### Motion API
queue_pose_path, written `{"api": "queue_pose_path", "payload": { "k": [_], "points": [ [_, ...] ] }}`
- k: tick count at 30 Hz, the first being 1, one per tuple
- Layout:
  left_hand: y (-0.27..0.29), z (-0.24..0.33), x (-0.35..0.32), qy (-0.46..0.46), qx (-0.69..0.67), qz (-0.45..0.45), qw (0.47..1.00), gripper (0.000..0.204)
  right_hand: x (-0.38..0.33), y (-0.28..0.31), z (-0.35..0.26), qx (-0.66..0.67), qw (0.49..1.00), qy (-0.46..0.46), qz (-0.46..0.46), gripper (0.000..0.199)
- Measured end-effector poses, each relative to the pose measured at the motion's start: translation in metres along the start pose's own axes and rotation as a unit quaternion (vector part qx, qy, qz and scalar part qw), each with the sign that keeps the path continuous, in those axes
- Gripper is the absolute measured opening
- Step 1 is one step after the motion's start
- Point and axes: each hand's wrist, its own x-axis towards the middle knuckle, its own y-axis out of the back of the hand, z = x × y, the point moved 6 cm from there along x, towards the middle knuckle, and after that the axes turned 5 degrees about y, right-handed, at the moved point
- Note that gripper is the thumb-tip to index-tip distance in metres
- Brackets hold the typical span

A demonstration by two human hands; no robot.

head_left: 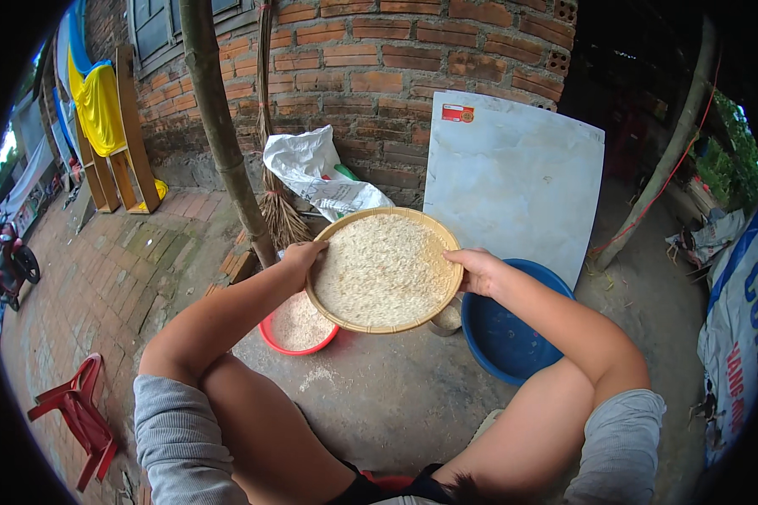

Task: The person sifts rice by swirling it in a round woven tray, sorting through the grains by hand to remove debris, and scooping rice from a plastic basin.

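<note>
A brick wall (370, 59) with rough mortar stands across the back, a window (153, 29) high toward its left end. One pole (217, 118) rises in front of it; a second pole (672, 156) slants at the right, beside a dark opening (627, 84). A pale panel (514, 185) leans against the wall. The floor (370, 421) is grey concrete, giving way at left to worn brick paving (93, 269), where a red stool (77, 412) lies tipped over. Soft daylight falls across everything; greenery (720, 168) shows far right

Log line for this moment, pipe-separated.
woven tray: holding pale grain | left hand: gripping left side | right hand: gripping right side | nearby: red basin, blue basin
</note>
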Motion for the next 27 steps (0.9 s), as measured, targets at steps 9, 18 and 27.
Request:
{"api": "queue_pose_path", "payload": {
  "k": [9, 18, 27],
  "points": [
    [-0.06, -0.015, -0.013, 0.024, 0.041, -0.059, 0.997, 0.021, 0.046, 0.065, 0.023, 0.093, 0.993, -0.066, -0.002, 0.033],
    [-0.017, -0.013, -0.004, 0.01, -0.038, -0.011, 0.999, 0.023, 0.019, 0.02, 0.016, 0.061, 0.997, -0.043, -0.037, 0.032],
    [-0.024, 0.001, -0.005, -0.015, -0.006, -0.036, 0.999, 0.022, 0.026, 0.027, 0.012, 0.093, 0.995, -0.019, -0.004, 0.031]
  ]
}}
